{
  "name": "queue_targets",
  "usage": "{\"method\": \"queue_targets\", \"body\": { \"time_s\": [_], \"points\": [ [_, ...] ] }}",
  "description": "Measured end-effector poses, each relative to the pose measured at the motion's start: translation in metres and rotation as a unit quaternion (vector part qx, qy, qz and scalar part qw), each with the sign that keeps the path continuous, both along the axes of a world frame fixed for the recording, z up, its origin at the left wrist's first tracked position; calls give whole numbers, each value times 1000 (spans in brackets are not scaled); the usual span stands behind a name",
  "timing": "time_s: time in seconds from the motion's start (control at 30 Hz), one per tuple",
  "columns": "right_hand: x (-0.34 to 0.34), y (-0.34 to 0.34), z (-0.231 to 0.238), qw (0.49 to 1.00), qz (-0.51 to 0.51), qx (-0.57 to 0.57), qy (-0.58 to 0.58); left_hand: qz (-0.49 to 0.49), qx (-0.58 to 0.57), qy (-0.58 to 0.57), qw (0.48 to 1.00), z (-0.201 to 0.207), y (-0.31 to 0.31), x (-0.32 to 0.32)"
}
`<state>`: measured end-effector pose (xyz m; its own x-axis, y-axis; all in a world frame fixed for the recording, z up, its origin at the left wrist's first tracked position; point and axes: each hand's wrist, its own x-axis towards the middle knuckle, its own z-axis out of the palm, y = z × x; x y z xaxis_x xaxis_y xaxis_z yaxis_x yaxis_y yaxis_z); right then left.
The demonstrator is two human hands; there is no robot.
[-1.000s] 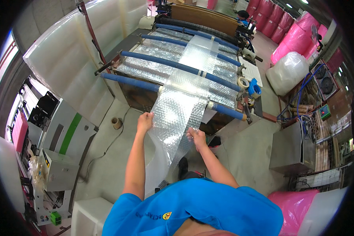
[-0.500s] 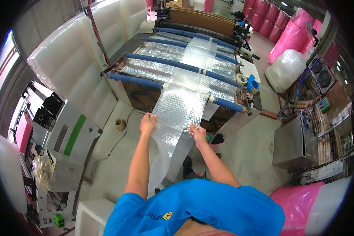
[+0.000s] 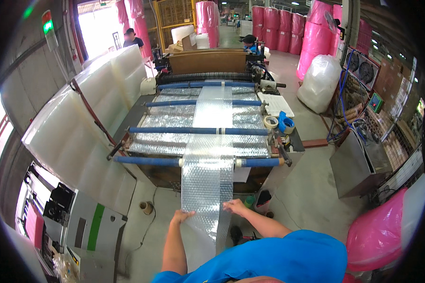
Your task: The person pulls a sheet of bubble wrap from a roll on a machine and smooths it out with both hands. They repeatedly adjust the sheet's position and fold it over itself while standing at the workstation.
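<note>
A long strip of clear bubble wrap (image 3: 203, 181) comes toward me over the blue rollers of a machine and hangs down in front of my body. My left hand (image 3: 182, 216) pinches its left edge, thumb on top. Opposite, my right hand (image 3: 235, 206) grips the right edge a little farther from me. Between the hands the strip is stretched fairly flat, and its lower end drops below them. The nearest blue roller (image 3: 148, 161) carries the strip just beyond my hands.
Silvery sheeting (image 3: 165, 141) lies under the rollers. Tape rolls (image 3: 270, 122) sit on the machine's right side. Tall white wrapped rolls (image 3: 75, 127) stand left, above a grey machine (image 3: 99, 231). A metal cabinet (image 3: 356, 170) stands right. Two other people (image 3: 133, 40) are farther back.
My view has tilted up, so the machine and my hands sit differently in the picture. Both hands still hold the bubble wrap's edges, and the strip now hangs straighter toward me.
</note>
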<state>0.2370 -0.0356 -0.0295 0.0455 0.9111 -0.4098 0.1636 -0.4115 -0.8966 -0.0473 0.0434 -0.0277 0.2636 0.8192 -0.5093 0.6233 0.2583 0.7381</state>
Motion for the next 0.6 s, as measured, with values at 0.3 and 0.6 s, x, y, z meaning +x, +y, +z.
{"method": "queue_targets", "body": {
  "time_s": [0.3,0.6],
  "points": [
    [25,38,-24,987,133,-35,-86,-154,-51,140,977,-85,49,4],
    [51,59,-74,955,233,-58,-175,-146,15,163,976,-103,47,34]
  ]
}}
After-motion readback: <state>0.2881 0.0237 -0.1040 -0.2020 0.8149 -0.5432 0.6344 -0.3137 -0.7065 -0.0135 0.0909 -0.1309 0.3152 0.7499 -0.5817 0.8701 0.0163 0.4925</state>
